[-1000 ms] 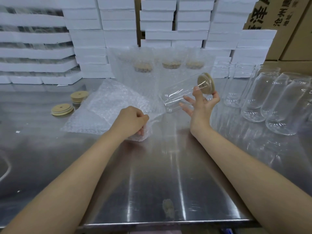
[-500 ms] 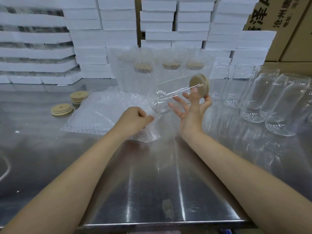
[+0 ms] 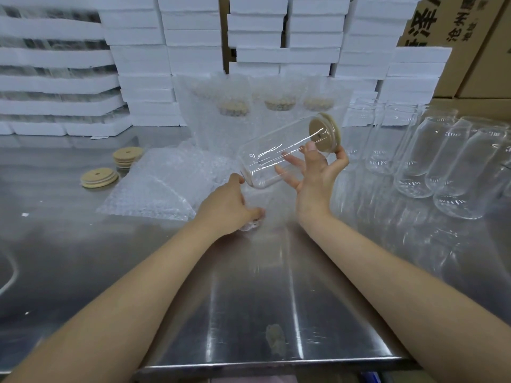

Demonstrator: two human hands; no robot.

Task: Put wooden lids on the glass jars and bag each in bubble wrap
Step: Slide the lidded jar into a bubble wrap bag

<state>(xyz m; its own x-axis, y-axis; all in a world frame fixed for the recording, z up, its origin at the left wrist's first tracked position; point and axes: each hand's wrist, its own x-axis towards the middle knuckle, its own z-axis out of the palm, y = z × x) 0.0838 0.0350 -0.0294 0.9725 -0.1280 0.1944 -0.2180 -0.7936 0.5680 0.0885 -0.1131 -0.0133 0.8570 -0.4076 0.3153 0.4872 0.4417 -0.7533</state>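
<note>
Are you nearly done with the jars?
Not nearly. Three bagged jars stand at the back. The right hand holds a lidded jar, tilted, and the left hand touches a bubble-wrap bag. Many bare jars on the right still need lids and bags.

A packing workshop or warehouse: white foam boxes (image 3: 190,37) stacked high behind a steel desk (image 3: 249,313), printed cardboard cartons (image 3: 456,26) (Chinese lettering), rows of empty glass jars (image 3: 448,161), and loose bubble wrap (image 3: 166,186).
</note>
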